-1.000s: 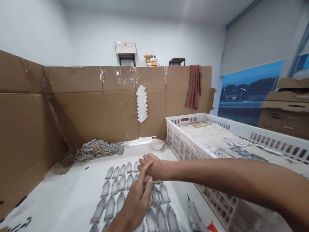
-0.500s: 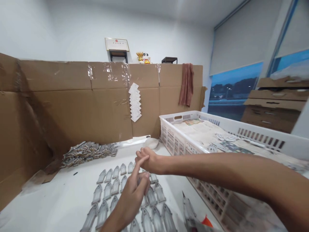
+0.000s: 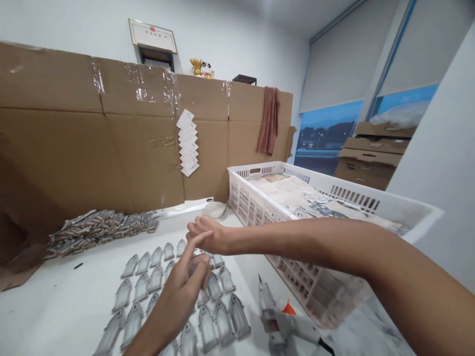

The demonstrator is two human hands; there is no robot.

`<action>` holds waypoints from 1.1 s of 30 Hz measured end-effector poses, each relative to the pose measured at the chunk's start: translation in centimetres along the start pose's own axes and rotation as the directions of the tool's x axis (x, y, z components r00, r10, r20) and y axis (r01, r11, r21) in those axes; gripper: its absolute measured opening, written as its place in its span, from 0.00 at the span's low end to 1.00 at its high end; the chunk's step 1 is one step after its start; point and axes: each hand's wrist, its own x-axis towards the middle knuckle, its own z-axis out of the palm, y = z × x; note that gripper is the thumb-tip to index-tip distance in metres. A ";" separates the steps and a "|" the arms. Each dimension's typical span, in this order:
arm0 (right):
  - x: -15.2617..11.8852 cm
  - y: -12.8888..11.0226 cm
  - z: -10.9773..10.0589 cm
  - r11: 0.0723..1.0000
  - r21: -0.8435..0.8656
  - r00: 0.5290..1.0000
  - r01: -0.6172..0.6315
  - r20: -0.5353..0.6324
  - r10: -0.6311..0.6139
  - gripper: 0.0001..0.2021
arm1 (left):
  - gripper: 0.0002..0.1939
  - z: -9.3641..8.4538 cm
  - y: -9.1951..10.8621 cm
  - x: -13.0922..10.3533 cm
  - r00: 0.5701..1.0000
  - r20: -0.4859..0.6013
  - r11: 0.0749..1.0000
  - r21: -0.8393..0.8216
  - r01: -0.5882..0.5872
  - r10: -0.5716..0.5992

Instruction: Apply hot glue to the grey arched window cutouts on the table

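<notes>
My left hand [image 3: 183, 282] is over the rows of grey, arch-shaped pieces [image 3: 221, 321]. Its index finger is stretched out and crosses my right hand at the wrist side; the thumb stands apart below. My right hand [image 3: 208, 235] reaches in from the right, over the far rows, with its fingers curled in. Whatever those fingers hold, if anything, is hidden. On the table to the right of the rows lies a glue gun [image 3: 272, 316], its nozzle pointing away from me and an orange part beside it.
Against the cardboard screen [image 3: 141, 158] lies a heap of similar grey pieces [image 3: 107, 227]. Near it are a small white dish [image 3: 215, 210] and a long white strip. A white plastic crate [image 3: 248, 202] with printed fabric stands on the right, under my right forearm.
The view has swung right and down, so more of the glue gun and its cord shows. Both hands keep nearly the same pose against each other.
</notes>
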 end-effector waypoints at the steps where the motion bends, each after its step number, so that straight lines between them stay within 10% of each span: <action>1: 0.0 0.0 0.1 1.000 0.011 1.000 0.003 -0.011 -0.003 0.09 | 0.37 -0.1 0.1 0.0 1.000 -0.012 1.000 0.008 -0.005 0.005; 33: -0.4 -0.1 0.6 1.000 -0.009 1.000 -0.006 0.010 0.006 0.06 | 0.34 -0.9 0.3 0.6 0.987 0.150 0.993 -0.097 0.066 -0.051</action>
